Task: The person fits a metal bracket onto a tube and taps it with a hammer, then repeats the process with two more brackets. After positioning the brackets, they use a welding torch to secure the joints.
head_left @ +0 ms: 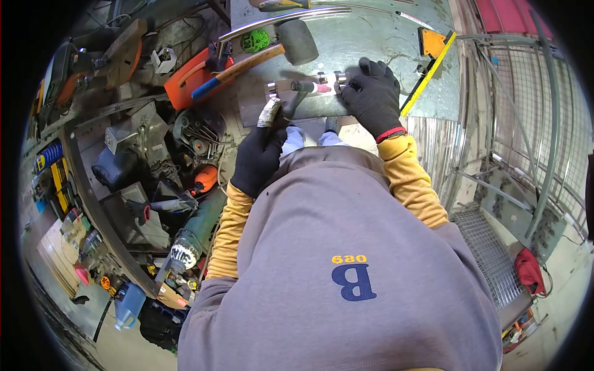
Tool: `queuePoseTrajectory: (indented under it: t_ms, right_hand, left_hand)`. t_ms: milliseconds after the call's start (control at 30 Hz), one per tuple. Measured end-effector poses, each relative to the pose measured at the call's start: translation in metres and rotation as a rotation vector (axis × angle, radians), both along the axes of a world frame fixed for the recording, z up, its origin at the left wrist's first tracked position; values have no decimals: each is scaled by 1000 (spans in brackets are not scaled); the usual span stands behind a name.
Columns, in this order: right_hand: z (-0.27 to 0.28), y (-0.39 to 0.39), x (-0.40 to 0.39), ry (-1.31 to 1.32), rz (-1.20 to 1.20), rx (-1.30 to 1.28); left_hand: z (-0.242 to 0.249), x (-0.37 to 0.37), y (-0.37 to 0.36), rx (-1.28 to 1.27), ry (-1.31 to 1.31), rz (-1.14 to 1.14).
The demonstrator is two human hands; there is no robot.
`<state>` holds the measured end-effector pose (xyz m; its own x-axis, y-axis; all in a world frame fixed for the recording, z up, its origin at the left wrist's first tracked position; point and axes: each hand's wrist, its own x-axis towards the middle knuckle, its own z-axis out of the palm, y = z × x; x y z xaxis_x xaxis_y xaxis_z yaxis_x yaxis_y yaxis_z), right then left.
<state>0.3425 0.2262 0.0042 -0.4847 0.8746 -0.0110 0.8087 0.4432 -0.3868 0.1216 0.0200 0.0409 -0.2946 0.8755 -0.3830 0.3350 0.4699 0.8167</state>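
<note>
On the sheet-metal surface (337,54) a shiny metal strip (284,86) with small upturned tabs lies crosswise before me. A marker with a dark end and a pink-and-white body (312,88) rests along it. My right hand (374,99), in a black glove, grips the strip's right end between thumb and forefinger, its other fingers lying forward. In its black glove, my left hand (258,154) has fingers apart. One of them, wrapped in whitish tape, reaches the strip's left end; another points toward the marker. The left palm is hidden.
Beyond the strip lie a mallet (297,43), a round green label (255,41), a curved metal bar (284,20), and a yellow ruler (428,74) with an orange square magnet (431,43). Tools and a gas cylinder (201,229) crowd the left. A wire-mesh rack (489,253) stands right.
</note>
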Motion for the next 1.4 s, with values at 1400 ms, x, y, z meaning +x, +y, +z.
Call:
queuePoseTrajectory:
  t_ms: [1400]
  right_hand:
    - [5, 4, -1, -27, 20, -30]
  left_hand:
    - [-54, 39, -6, 312, 130, 106]
